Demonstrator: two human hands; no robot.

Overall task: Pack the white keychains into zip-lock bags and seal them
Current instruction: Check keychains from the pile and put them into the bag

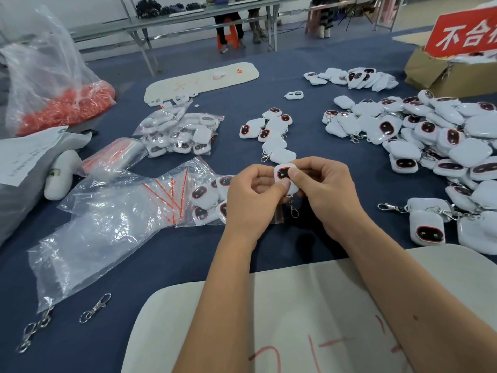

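It was a packing workshop: heaped white plastic keychains [419,130], clear red-striped zip-lock bags [166,195], long grey metal-legged worktables [188,14].

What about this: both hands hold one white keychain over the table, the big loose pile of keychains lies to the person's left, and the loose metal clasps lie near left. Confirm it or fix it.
One thing is wrong. The head view shows the big loose pile of keychains on the person's right, not left. The rest stands: the left hand and right hand hold one white keychain over the table, and the loose metal clasps lie near left.
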